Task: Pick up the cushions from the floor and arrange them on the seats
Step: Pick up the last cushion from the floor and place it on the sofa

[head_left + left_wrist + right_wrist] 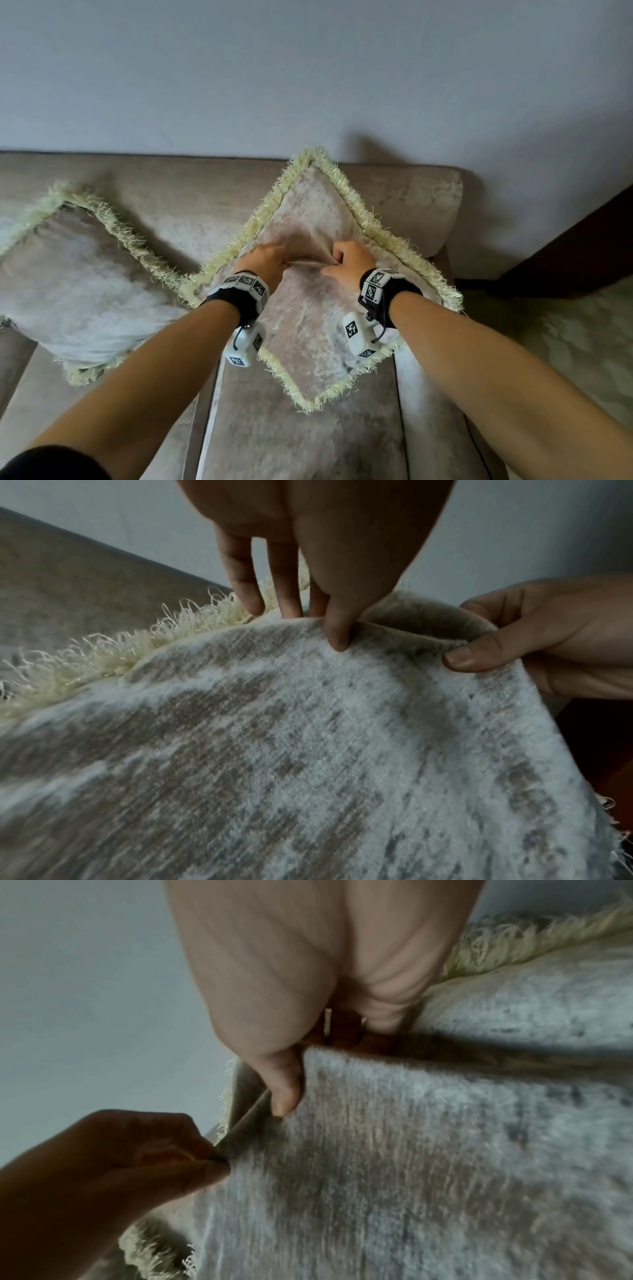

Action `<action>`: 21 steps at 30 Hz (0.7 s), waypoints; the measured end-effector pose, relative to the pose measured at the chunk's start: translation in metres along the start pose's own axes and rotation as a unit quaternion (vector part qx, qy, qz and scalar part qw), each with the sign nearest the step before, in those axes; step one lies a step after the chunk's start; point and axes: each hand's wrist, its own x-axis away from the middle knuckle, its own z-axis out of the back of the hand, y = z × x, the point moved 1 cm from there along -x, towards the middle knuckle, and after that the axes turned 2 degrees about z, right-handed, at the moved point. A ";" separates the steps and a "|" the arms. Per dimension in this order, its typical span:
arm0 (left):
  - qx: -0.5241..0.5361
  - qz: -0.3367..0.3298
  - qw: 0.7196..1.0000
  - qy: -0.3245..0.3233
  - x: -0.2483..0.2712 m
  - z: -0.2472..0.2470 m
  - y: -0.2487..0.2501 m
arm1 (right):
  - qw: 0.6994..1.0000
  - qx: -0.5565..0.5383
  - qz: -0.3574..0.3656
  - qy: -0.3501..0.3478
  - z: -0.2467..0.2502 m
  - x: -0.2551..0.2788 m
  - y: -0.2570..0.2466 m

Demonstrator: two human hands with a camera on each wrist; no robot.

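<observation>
Both hands are on it now: the left hand [265,262] and right hand [349,262] each pinch one ridge of cover fabric, probably mid-face, on the cushion [318,329] standing corner-up against the sofa backrest [191,185].

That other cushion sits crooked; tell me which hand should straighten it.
Left, probably. The left hand is nearer the second fringed cushion; the right hand would have to cross over. Both pinch the cushion.
</observation>
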 end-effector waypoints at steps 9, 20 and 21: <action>-0.074 0.001 0.997 -0.034 -0.011 -0.073 -0.001 | 0.998 0.042 -0.037 -0.016 -0.052 -0.021 0.077; 0.037 0.069 0.996 -0.049 -0.008 -0.102 -0.014 | 0.996 0.011 -0.069 -0.058 -0.058 -0.035 0.097; 0.049 0.064 0.996 -0.041 -0.008 -0.106 -0.014 | 0.997 0.016 -0.063 -0.033 -0.059 -0.031 0.098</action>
